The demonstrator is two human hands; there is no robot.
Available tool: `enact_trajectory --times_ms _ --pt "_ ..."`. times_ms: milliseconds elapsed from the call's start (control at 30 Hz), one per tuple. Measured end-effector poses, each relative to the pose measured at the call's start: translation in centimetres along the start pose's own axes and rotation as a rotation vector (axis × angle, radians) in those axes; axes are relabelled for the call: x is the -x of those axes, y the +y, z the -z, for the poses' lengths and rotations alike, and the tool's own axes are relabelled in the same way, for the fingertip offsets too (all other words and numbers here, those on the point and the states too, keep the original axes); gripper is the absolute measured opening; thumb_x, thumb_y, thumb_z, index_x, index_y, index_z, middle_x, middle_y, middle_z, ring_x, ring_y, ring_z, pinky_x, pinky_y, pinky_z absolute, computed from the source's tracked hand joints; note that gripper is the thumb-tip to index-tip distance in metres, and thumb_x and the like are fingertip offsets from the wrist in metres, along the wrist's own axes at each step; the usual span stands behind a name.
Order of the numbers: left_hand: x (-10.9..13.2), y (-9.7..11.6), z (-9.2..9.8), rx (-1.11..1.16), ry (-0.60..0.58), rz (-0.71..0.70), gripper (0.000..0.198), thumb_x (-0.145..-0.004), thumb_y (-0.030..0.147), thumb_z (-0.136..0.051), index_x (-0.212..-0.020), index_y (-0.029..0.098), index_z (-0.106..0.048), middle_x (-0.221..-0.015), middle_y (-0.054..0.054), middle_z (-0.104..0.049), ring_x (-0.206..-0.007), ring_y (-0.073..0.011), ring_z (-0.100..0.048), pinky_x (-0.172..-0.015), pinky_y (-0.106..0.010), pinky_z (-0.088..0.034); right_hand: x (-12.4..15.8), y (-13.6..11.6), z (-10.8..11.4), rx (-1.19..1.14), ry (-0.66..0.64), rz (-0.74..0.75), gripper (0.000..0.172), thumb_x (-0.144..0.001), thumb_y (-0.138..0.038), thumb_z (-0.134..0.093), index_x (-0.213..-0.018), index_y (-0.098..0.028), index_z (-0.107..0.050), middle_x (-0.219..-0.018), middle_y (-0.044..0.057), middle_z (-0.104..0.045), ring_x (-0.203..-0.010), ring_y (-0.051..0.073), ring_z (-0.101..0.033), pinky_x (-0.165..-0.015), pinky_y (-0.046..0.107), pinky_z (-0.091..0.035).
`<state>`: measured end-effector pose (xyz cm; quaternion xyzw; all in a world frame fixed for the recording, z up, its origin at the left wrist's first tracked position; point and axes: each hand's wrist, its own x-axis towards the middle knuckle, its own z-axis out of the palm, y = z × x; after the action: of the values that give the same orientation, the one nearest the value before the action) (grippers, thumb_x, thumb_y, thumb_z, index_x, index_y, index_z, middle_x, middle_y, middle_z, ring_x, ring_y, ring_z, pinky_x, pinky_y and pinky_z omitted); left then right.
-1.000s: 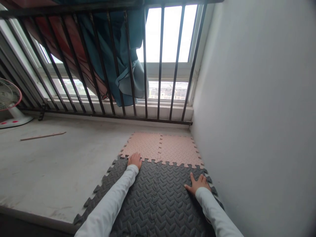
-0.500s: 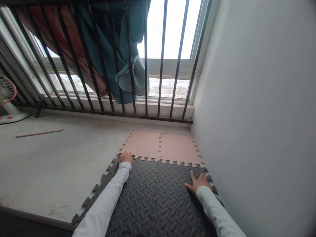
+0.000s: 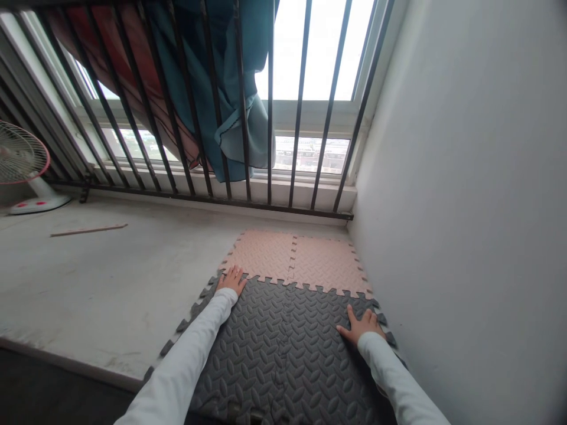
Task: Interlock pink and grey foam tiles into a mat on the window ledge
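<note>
Dark grey foam puzzle mats (image 3: 283,348) lie on the concrete floor, interlocked with two pink foam mats (image 3: 305,262) beyond them. My left hand (image 3: 231,279) lies flat with fingers spread on the seam at the grey mat's far left corner. My right hand (image 3: 362,325) rests open and flat on the grey mat near its right edge, close to the wall. Both arms wear white sleeves. Neither hand holds anything.
A white wall (image 3: 465,206) runs along the right. Black metal bars (image 3: 248,118) fence the window ahead, with blue and red cloth (image 3: 212,88) hanging behind them. A small fan (image 3: 24,171) and a thin wooden strip (image 3: 88,229) sit at the left on the concrete floor (image 3: 101,283).
My left hand slid left along the seam to the grey mat's corner and its fingers spread. The right hand stayed put. The view shifted slightly.
</note>
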<state>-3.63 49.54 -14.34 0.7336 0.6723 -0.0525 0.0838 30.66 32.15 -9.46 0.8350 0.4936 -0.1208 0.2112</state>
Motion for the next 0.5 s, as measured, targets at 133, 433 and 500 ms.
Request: enact_trajectory --times_ms 133,433,500 --pt "-0.2 -1.4 0.1 -0.023 0.028 -0.067 0.052 -0.082 0.043 -0.023 -0.129 0.023 -0.027 -0.141 -0.003 -0.017 -0.128 -0.0175 -0.014 -0.101 -0.036 -0.021 0.2 -0.1 0.3 0.000 -0.024 0.004 0.077 -0.070 -0.064 -0.030 -0.133 -0.024 -0.013 -0.135 0.020 -0.023 -0.123 0.038 -0.016 -0.093 0.057 -0.008" --pt "0.6 -2.0 1.2 -0.126 -0.034 -0.066 0.066 -0.078 0.051 -0.025 -0.130 0.010 -0.024 -0.139 -0.012 -0.019 -0.127 -0.0221 -0.016 -0.102 -0.033 -0.020 0.0 0.0 0.2 -0.017 -0.030 0.001 0.077 -0.070 -0.064 -0.029 -0.133 -0.024 -0.011 -0.135 0.022 -0.020 -0.124 0.038 -0.015 -0.093 0.057 -0.008" --pt "0.5 -2.1 1.7 -0.104 -0.082 -0.078 0.065 -0.077 0.054 -0.024 -0.131 0.017 -0.023 -0.140 -0.010 -0.018 -0.127 -0.0217 -0.015 -0.102 -0.034 -0.020 0.1 -0.1 0.3 -0.025 -0.037 -0.003 0.077 -0.070 -0.064 -0.029 -0.133 -0.024 -0.011 -0.136 0.021 -0.019 -0.124 0.038 -0.014 -0.093 0.057 -0.008"
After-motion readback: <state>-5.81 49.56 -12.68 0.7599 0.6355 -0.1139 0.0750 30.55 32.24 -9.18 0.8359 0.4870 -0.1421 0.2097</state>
